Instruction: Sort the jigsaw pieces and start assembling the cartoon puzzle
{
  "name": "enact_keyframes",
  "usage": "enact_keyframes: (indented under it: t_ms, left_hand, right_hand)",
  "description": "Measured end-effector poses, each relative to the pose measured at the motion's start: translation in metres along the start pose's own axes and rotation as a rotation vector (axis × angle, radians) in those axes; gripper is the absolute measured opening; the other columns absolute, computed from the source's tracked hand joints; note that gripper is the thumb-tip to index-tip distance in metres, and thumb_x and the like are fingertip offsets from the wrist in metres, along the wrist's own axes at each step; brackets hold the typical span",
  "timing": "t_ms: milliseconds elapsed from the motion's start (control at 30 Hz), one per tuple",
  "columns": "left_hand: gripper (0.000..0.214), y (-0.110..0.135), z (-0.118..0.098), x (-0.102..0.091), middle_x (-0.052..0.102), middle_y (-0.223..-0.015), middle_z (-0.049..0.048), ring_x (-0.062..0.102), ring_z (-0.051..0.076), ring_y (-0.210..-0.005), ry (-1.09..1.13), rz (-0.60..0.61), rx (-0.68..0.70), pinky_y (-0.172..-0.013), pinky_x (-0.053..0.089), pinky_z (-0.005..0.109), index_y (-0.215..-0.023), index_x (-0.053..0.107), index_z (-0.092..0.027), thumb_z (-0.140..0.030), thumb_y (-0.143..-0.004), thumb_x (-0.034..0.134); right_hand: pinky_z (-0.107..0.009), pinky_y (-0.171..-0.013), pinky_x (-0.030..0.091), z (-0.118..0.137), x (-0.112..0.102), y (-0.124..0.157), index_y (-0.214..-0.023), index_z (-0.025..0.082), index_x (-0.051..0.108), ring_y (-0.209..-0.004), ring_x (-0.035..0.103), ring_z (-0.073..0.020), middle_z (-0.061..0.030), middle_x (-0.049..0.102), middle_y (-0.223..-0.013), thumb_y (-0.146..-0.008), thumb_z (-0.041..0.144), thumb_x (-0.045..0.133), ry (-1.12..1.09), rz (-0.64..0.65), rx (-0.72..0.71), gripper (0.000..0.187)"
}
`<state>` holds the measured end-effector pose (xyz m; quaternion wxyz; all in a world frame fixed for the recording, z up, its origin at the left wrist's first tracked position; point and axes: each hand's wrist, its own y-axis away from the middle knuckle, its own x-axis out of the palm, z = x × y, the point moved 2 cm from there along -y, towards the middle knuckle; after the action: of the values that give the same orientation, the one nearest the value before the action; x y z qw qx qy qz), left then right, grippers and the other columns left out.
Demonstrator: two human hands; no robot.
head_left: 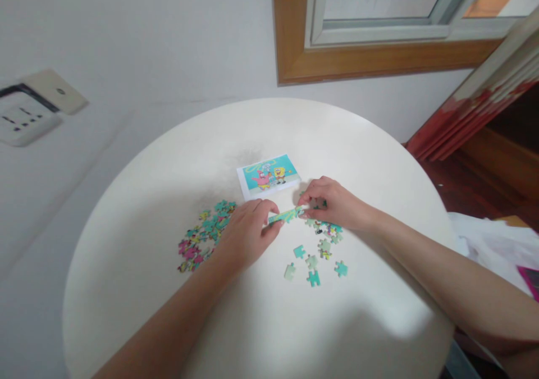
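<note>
A short strip of joined jigsaw pieces [286, 216], teal with yellow-green marks, spans the gap between my hands. At its left end, the thumb and fingers of my left hand [248, 230] close around it. My right hand [330, 201] pinches the right end, where the fingertips partly cover the last piece. Beside and under my right hand lie loose jigsaw pieces [324, 247], mostly teal and pale green. Left of my left hand spreads a larger pile of pieces [204, 230] in teal, pink and yellow, partly hidden by the hand.
A picture card [269, 176] with cartoon figures lies just beyond my hands on the round white table [138, 289]. Behind the table are a wall with a socket [27, 115] and a wood-framed window [290, 59]. A red and cream curtain [471, 106] hangs at right.
</note>
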<state>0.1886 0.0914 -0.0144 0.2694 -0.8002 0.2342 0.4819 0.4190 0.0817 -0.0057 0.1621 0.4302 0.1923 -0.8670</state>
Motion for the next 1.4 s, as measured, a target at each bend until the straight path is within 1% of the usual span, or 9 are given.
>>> enact_keyframes:
  t_ms: [167,367,567,633,700,800,1067,1200,1400]
  left_hand:
    - [0.012,0.000,-0.001,0.000,0.058,-0.082,0.0019,0.058,0.022,-0.080,-0.003,0.008,-0.007,-0.077,0.045,0.035,-0.099,0.059,-0.019,-0.025,-0.089,0.061]
    - [0.012,0.000,0.000,0.000,0.057,-0.081,0.0016,0.058,0.022,-0.080,-0.006,-0.007,0.011,-0.076,0.044,0.035,-0.099,0.059,-0.018,-0.025,-0.089,0.062]
    - [0.012,0.000,0.001,0.000,0.057,-0.081,0.0010,0.058,0.022,-0.079,-0.006,-0.011,0.011,-0.076,0.044,0.034,-0.100,0.059,-0.019,-0.024,-0.089,0.062]
    - [0.012,0.000,0.001,0.000,0.057,-0.080,0.0010,0.058,0.022,-0.079,-0.005,-0.011,0.012,-0.076,0.044,0.034,-0.099,0.059,-0.019,-0.024,-0.089,0.063]
    - [0.012,0.000,0.001,0.001,0.057,-0.080,0.0010,0.058,0.022,-0.079,-0.002,-0.010,0.015,-0.075,0.044,0.034,-0.099,0.058,-0.019,-0.025,-0.089,0.063]
    - [0.012,0.000,0.001,0.001,0.057,-0.080,0.0010,0.058,0.022,-0.079,0.003,-0.013,0.016,-0.075,0.044,0.034,-0.099,0.058,-0.019,-0.025,-0.089,0.062]
    - [0.012,0.000,0.000,0.001,0.058,-0.081,0.0017,0.058,0.022,-0.079,-0.002,-0.006,0.011,-0.076,0.044,0.035,-0.099,0.059,-0.019,-0.026,-0.089,0.061]
    - [0.012,0.000,0.000,0.001,0.058,-0.082,0.0020,0.058,0.022,-0.080,-0.006,0.002,0.005,-0.076,0.045,0.035,-0.099,0.059,-0.019,-0.027,-0.090,0.059]
    - [0.012,-0.001,0.001,0.000,0.059,-0.082,0.0026,0.059,0.023,-0.081,0.001,0.000,0.004,-0.077,0.045,0.036,-0.099,0.058,-0.019,-0.027,-0.090,0.058]
  right_hand:
    - [-0.033,-0.084,0.038,-0.001,0.001,0.001,-0.096,0.021,0.074,-0.086,0.056,-0.0174,-0.0031,0.066,-0.089,-0.081,0.034,0.078,0.014,-0.003,0.014,0.020]
    - [-0.033,-0.083,0.039,-0.001,0.003,0.001,-0.096,0.022,0.075,-0.087,0.056,-0.0184,-0.0036,0.066,-0.089,-0.080,0.034,0.079,0.041,-0.017,0.018,0.020]
    - [-0.034,-0.083,0.040,0.000,-0.003,0.002,-0.106,0.023,0.074,-0.087,0.057,-0.0190,-0.0037,0.068,-0.089,-0.081,0.042,0.078,0.051,-0.004,0.015,0.032]
    - [-0.035,-0.083,0.041,0.001,-0.006,0.003,-0.105,0.022,0.074,-0.088,0.058,-0.0194,-0.0044,0.068,-0.091,-0.083,0.038,0.076,0.041,0.009,0.007,0.027]
    - [-0.035,-0.083,0.041,0.001,-0.009,0.004,-0.103,0.022,0.075,-0.089,0.058,-0.0198,-0.0054,0.068,-0.092,-0.084,0.029,0.073,0.042,0.006,0.001,0.020]
    - [-0.036,-0.083,0.040,0.001,-0.010,0.004,-0.101,0.023,0.077,-0.090,0.057,-0.0201,-0.0055,0.067,-0.092,-0.085,0.021,0.070,0.056,-0.013,0.007,0.018]
    - [-0.032,-0.078,0.037,0.001,-0.002,0.003,-0.097,0.026,0.079,-0.085,0.055,-0.0187,-0.0045,0.065,-0.086,-0.085,0.027,0.074,0.037,-0.007,0.017,0.013]
    - [-0.031,-0.078,0.036,0.000,-0.002,0.003,-0.095,0.026,0.079,-0.085,0.055,-0.0186,-0.0043,0.065,-0.085,-0.085,0.028,0.074,0.040,-0.014,0.015,0.011]
    - [-0.032,-0.079,0.037,0.000,-0.002,0.001,-0.094,0.027,0.079,-0.085,0.055,-0.0188,-0.0032,0.065,-0.082,-0.087,0.033,0.073,0.057,0.012,0.008,0.011]
